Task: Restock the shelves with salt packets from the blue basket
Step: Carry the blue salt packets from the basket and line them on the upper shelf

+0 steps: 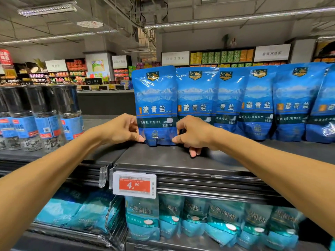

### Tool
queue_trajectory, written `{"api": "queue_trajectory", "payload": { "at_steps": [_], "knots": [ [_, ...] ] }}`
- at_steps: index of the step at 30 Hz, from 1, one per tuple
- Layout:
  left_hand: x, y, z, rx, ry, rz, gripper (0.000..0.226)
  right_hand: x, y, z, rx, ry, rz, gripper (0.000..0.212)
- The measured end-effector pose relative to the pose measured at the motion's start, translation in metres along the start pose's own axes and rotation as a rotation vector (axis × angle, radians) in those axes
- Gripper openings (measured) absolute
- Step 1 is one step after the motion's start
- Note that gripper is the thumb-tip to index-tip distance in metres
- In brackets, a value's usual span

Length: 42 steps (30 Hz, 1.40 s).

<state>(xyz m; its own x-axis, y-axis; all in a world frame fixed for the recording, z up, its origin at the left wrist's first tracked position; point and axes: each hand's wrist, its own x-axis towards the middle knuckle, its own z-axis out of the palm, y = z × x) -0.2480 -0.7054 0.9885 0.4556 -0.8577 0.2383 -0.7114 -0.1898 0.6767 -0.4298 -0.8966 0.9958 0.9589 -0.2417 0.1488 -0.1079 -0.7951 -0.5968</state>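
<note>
I have both hands up at the top shelf point(181, 160), one on each side of the leftmost salt packet point(155, 104). My left hand point(123, 128) sits at the packet's lower left corner, fingers curled in and the thumb tip pressed against the bottom edge of the pouch. My right hand point(192, 133) mirrors it at the lower right corner, thumb against the packet's edge and the other fingers folded; one or two fingertips point down and touch the dark shelf surface. I think the right fingers reach partly behind the pouch, though the packet itself hides that part. So the packet stands upright between my two hands, pinched at its base from both sides, its bottom resting on the shelf.

Just to its right, the row of blue salt packets point(262, 104) stands upright too, each one overlapping the next and leaning slightly, running on to the right edge of my view. The held packet touches or overlaps the first of them.

To the left, on a neighbouring section of the same level, stand the grinder bottles point(43, 116) with dark caps and blue labels, well apart from my hands. On the shelf's front rail hangs a price tag point(135, 184) with an orange band, directly below my left wrist. Under that, the lower shelf holds teal salt bags point(199, 218) standing in a row, with more lying flatter at the left.
</note>
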Motion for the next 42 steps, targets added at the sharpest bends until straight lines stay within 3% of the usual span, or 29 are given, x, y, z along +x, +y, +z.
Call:
{"api": "queue_trajectory", "payload": {
  "at_steps": [8,14,23,33,42],
  "knots": [
    [0.006,-0.004,-0.008,0.1,-0.044,0.037,0.036,0.003,-0.001,0.003,-0.107,0.003,-0.041,0.023],
    [0.006,-0.01,-0.004,0.14,0.078,0.026,0.04,0.009,-0.002,0.009,-0.128,0.044,-0.037,0.015],
    [-0.011,-0.007,-0.003,-0.041,0.061,0.021,0.062,0.003,-0.005,0.009,0.01,0.086,-0.067,0.028],
    [-0.015,-0.002,0.004,-0.109,0.234,0.003,0.079,0.0,-0.007,0.012,-0.064,0.145,-0.098,0.032],
    [-0.039,0.012,0.016,-0.003,0.513,-0.12,0.045,-0.023,-0.005,0.009,-0.072,0.24,-0.09,0.036]
  ]
}}
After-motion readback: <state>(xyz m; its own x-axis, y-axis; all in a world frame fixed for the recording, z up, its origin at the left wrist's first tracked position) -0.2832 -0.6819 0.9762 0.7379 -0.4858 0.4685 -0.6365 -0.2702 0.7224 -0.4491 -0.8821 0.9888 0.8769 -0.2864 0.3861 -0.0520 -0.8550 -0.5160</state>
